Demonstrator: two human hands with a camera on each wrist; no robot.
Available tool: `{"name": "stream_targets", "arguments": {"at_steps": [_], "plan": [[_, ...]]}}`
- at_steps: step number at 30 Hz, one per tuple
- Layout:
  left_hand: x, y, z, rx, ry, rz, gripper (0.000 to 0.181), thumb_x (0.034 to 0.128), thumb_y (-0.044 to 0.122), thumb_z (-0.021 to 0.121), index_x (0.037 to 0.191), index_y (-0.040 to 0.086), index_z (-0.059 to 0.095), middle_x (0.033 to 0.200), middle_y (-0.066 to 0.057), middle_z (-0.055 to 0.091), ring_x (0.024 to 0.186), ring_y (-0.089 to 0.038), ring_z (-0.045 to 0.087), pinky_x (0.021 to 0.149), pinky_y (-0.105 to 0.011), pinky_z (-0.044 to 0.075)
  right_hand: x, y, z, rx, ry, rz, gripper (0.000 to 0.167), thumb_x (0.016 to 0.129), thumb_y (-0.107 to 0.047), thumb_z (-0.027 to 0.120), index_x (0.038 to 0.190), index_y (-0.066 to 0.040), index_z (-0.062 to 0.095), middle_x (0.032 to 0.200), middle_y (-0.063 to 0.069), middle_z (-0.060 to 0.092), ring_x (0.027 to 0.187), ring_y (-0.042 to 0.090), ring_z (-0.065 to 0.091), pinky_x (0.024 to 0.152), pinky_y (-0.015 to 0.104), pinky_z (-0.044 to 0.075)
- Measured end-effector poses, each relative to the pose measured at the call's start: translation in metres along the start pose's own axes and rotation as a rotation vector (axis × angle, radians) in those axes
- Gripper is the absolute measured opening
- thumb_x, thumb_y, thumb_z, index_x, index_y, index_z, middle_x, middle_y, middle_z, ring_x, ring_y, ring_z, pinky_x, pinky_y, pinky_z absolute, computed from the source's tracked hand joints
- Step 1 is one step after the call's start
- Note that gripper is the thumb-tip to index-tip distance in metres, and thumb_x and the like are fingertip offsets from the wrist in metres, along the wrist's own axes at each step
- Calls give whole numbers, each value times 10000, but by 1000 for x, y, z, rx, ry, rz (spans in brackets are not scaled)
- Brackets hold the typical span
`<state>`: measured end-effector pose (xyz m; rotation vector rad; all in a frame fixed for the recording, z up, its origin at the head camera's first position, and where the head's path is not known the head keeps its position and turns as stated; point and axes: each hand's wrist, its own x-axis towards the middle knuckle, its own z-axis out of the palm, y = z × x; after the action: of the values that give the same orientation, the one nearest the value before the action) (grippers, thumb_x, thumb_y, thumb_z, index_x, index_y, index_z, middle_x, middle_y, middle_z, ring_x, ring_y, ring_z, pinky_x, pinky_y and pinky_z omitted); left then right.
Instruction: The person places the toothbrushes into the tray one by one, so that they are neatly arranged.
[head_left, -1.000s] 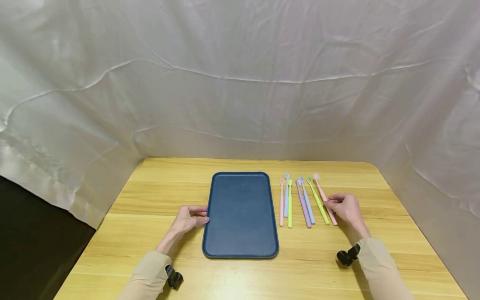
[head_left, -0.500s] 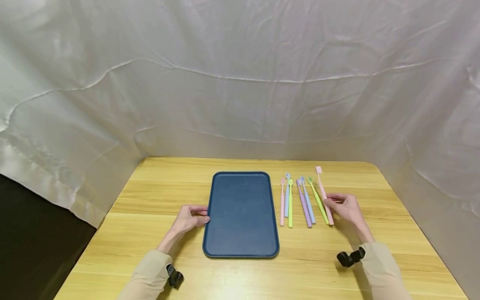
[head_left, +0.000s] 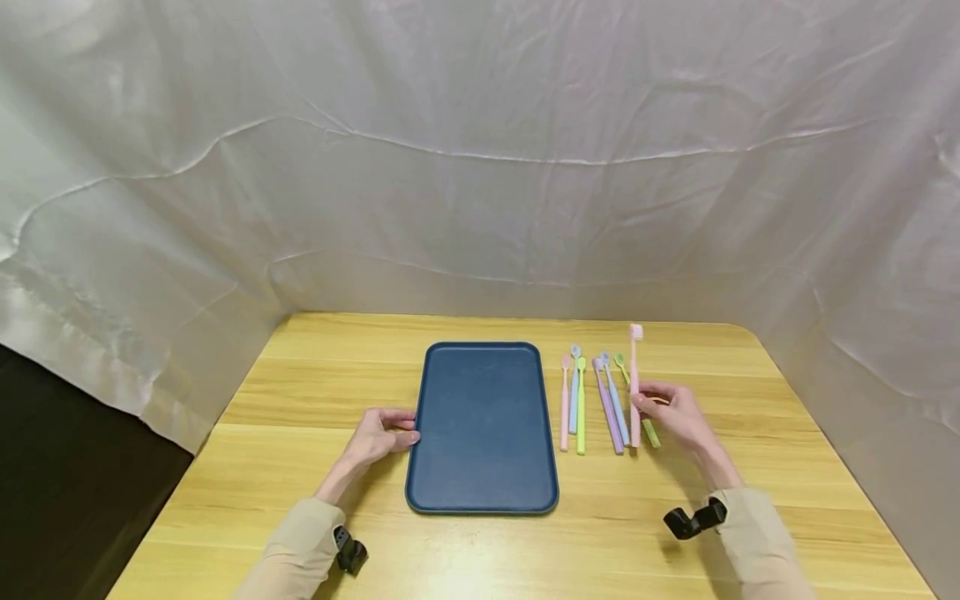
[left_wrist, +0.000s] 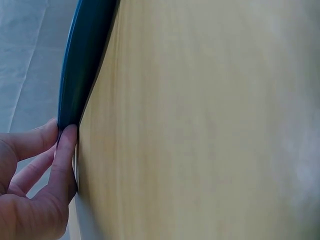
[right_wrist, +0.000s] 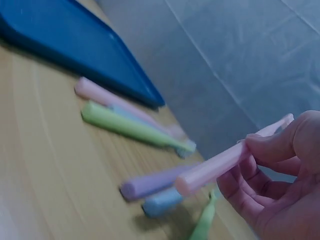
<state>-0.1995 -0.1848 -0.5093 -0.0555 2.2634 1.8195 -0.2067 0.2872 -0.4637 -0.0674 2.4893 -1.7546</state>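
Observation:
A pink toothbrush [head_left: 634, 375] is pinched between the thumb and fingers of my right hand [head_left: 678, 417], bristle head pointing away. In the right wrist view the pink handle [right_wrist: 210, 170] hangs above the other brushes, clear of the table. Beneath and beside it lie a green toothbrush [head_left: 651, 433], a blue one [head_left: 618, 410] and a purple one [head_left: 609, 414]. My left hand [head_left: 375, 437] pinches the left rim of the dark blue tray [head_left: 483, 433]; in the left wrist view, thumb and fingers meet at the tray's edge [left_wrist: 82, 65].
Just right of the tray lie another pink toothbrush [head_left: 565, 408], a blue one [head_left: 573, 400] and a yellow-green one [head_left: 581, 417]. The wooden table [head_left: 300, 375] meets a grey cloth [head_left: 480, 208] at the back and sides.
My right hand has lifted the rightmost pink toothbrush and moved it left over the green one, turning it from slanted to nearly straight. The left hand and tray look unmoved.

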Motion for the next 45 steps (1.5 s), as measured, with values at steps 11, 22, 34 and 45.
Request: {"name": "stream_targets", "arguments": {"at_steps": [11,22,34,45], "plan": [[0,0,-1,11,-21,5,469,839,-69,730,1269,-183,582,1105,-337,668,781,-86,671,734,-230,651,2,-19,32,117,-60,53,438,970,-83,651,1275,205,523,949,-51,685,821,23,668,815,207,632],[1,0,-3,27,-20,18,468,835,-70,731,1264,-186,583,1086,-317,685,790,-85,675,733,-225,649,14,-26,75,266,-112,51,287,952,-8,638,1159,170,553,836,-79,689,764,46,678,765,220,646],[-1,0,-3,40,-20,14,468,844,-50,729,1270,-179,585,1100,-316,685,805,-84,664,722,-192,634,26,-31,120,321,-140,86,241,938,-40,677,1112,112,609,800,-59,711,727,64,685,727,222,639],[-3,1,-3,36,-22,22,471,846,-53,731,1271,-186,578,1104,-332,677,793,-82,666,717,-189,632,35,-30,152,396,-171,112,148,929,-23,687,1032,61,622,754,-46,702,648,69,636,606,183,595]]}}
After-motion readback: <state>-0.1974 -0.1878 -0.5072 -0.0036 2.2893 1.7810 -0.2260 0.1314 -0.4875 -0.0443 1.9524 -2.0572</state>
